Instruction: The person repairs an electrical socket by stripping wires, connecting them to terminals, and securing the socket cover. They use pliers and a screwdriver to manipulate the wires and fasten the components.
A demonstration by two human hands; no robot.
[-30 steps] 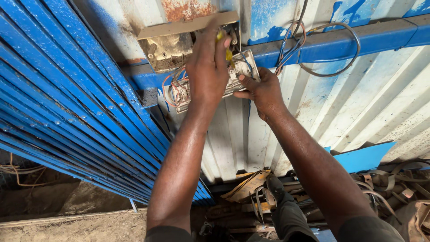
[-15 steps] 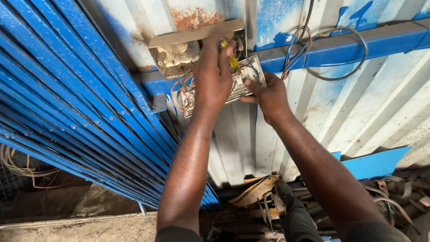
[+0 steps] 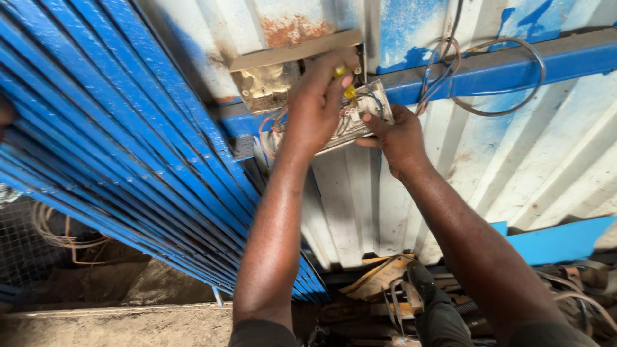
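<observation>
Left hand [image 3: 316, 106] grips a yellow-handled tool [image 3: 348, 90] against the white socket plate [image 3: 357, 115], right hand [image 3: 397, 136] steadying the plate's edge, loose wires [image 3: 443, 77] hanging beside it along the blue rail [image 3: 565, 61] of the corrugated metal wall [image 3: 514, 167].

A white electrical faceplate [image 3: 350, 119] hangs tilted off the wall, its wired back showing, below a rusty open wall box [image 3: 267, 87]. A yellow-handled screwdriver [image 3: 347, 87] points at its terminals.
</observation>
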